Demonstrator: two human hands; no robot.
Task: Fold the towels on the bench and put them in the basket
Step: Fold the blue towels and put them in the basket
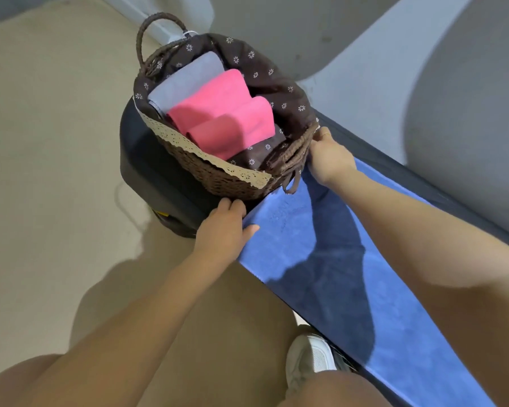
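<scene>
At the far end of the dark bench (147, 171) stands a brown woven basket (218, 177), lined with dark brown cloth printed with small white flowers and trimmed along its near rim with a strip of cream lace. One twisted handle rises at its far side; the other hangs at the near right side. Inside the basket lie folded towels: a pale grey towel (185, 80) toward the back, and two pink towels (218, 113) overlapping in front of it, the nearer one resting partly on the other. A long blue towel (321, 259) is spread flat along the bench top, running from just beside the basket toward the camera, with the shadows of the arms falling across it. The left hand (224, 227) grips the near corner of the blue towel's far edge, at the bench's front side, thumb lying on top of the cloth and fingers curled under the edge, close against the basket's base. The right hand (329, 157) pinches the opposite corner of that same edge, right beside the basket's hanging handle; its fingers are curled around the cloth. Both forearms stretch forward from the lower part of the view. A white shoe (309, 362) stands on the beige floor (56, 142) just beside the bench's front edge, and a grey wall (379, 69) rises behind.
</scene>
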